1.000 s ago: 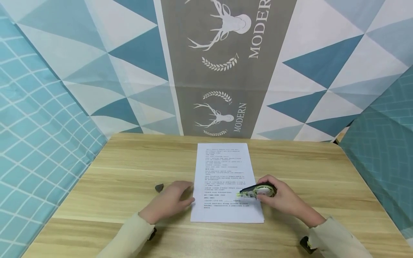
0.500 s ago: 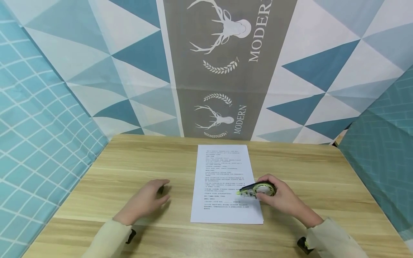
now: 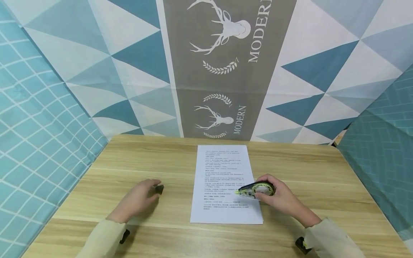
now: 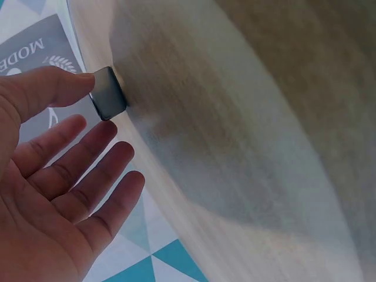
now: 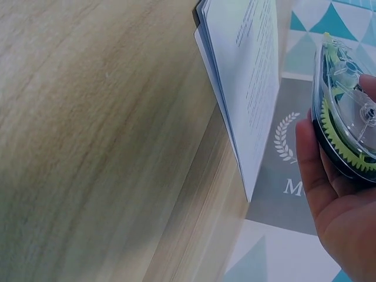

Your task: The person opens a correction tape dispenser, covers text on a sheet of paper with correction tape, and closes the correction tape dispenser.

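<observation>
My right hand (image 3: 284, 199) grips a correction tape dispenser (image 3: 258, 189), which has a clear body, a dark edge and a green gear. Its pale green tip points left above a stack of printed paper (image 3: 219, 216), and the right wrist view shows the dispenser apart from the sheets. On the table left of the paper is a small dark translucent cap (image 4: 108, 97). My left hand (image 3: 137, 200) is beside that cap, thumb tip at its edge and the other fingers loosely spread. In the left wrist view no finger visibly closes round it.
The wooden table (image 3: 138, 157) holds the paper stack near its middle. A patterned cloth (image 3: 213, 82) with deer motifs hangs behind its back edge. Blue tiled-pattern cloths hang at the left and right sides.
My left hand has drawn back leftward from the paper's edge to the cap, which stays in about the same place. The right hand with the correction tape has hardly moved.
</observation>
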The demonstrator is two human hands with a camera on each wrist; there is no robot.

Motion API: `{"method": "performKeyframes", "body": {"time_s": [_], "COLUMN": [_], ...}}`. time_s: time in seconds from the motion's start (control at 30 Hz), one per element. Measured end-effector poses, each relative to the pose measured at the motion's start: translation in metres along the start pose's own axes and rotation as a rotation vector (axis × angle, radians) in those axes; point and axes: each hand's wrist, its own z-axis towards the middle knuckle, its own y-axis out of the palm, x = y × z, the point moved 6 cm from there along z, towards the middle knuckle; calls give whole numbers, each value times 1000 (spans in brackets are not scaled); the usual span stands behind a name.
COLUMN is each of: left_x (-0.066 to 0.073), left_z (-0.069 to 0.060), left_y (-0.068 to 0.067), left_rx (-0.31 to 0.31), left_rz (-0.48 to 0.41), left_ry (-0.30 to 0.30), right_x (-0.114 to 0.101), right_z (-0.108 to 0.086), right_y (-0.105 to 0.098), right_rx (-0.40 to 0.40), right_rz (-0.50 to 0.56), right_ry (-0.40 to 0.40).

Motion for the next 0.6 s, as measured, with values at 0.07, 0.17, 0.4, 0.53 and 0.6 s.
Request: {"method": "performKeyframes", "body": {"time_s": [0.07, 0.17, 0.4, 0.53, 0.6], "left_x": [-1, 0, 1, 2, 2], "left_z": [1, 3, 7, 8, 9], "left_y": [0, 1, 4, 4, 4], "left_rx": [-5, -16, -26, -33, -36], "left_rz": [2, 9, 38, 39, 42], "left_ry": [-2, -2, 22, 15, 9], "right_x": [0, 0, 1, 1, 2], "right_z": [0, 0, -1, -1, -1], "right_y": [-1, -1, 0, 0, -1], "right_rx": [5, 9, 5, 7, 8], "right_rz": [7, 9, 14, 15, 16], "right_ry": [-8, -18, -18, -13, -11]}}
